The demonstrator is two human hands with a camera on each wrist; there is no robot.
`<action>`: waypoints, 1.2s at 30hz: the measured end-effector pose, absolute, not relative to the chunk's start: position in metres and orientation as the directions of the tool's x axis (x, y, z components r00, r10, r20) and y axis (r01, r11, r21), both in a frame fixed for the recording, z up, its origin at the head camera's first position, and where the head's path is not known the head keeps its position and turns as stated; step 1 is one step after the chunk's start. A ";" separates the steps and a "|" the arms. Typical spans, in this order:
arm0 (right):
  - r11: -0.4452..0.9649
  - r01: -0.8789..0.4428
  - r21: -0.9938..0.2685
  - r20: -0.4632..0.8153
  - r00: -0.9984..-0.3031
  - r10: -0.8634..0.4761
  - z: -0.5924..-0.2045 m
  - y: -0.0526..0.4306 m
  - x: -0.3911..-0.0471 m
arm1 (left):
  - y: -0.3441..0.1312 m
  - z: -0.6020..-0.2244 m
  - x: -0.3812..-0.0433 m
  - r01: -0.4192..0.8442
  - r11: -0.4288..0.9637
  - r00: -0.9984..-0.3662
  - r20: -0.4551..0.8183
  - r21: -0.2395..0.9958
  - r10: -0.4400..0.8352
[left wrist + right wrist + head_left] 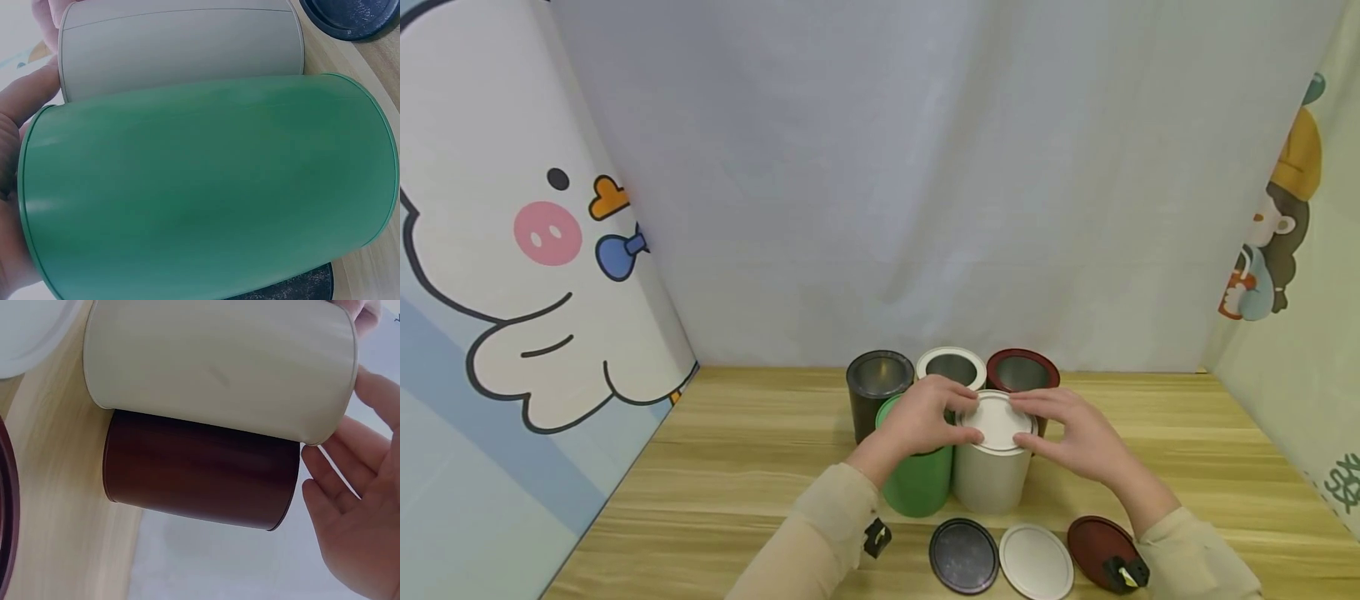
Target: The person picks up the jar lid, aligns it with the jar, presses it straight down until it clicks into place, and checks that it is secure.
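A cream can (991, 479) stands upright with a cream lid (997, 422) over its top. My left hand (928, 417) touches the left side of this lid with thumb and fingertips, its palm above the neighbouring green can (206, 187). From the opposite side, my right hand (1075, 433) rests fingertips and thumb at the lid's right edge. The right wrist view shows those fingers (331, 469) fairly straight beside the can's rim, with the dark red can (200, 469) behind. The green can's top is partly hidden by the left hand.
Behind stand a black can (865, 408), a white-rimmed can (951, 354) and the dark red can, all without lids. Along the front lie a black lid (964, 556), a white lid (1036, 562) and a dark red lid (1093, 546). A grey-white curtain (887, 183) hangs behind the wooden table (737, 467).
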State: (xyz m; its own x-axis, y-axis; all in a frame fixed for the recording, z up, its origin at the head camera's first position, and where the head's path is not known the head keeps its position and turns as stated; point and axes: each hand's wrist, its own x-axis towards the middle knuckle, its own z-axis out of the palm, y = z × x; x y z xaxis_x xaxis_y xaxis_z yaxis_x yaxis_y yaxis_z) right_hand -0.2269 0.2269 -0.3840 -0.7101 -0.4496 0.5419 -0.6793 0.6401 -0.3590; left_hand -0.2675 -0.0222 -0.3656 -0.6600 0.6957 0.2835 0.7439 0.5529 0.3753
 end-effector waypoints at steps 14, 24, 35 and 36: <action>0.681 -0.635 -0.366 0.467 -0.758 -0.456 -0.378 0.225 -0.225 | -0.020 -0.364 -0.267 0.715 0.575 -0.687 0.249 0.398 0.683; 0.686 -0.618 -0.384 0.451 -0.774 -0.445 -0.376 0.224 -0.223 | -0.019 -0.364 -0.266 0.701 0.583 -0.699 0.236 0.411 0.675; 0.693 -0.604 -0.394 0.425 -0.788 -0.445 -0.376 0.224 -0.224 | -0.020 -0.363 -0.267 0.710 0.588 -0.693 0.235 0.388 0.682; 0.693 -0.605 -0.392 0.425 -0.787 -0.447 -0.376 0.224 -0.224 | -0.020 -0.364 -0.267 0.711 0.588 -0.692 0.235 0.387 0.682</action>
State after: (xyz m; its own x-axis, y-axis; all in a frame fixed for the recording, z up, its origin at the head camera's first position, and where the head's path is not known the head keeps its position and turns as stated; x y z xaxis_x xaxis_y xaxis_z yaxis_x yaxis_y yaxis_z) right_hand -0.2237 0.2237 -0.3759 -0.7873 -0.4466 0.4251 -0.6049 0.6929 -0.3924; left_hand -0.2669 -0.0199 -0.3636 -0.6924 0.6821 0.2352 0.7105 0.5877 0.3870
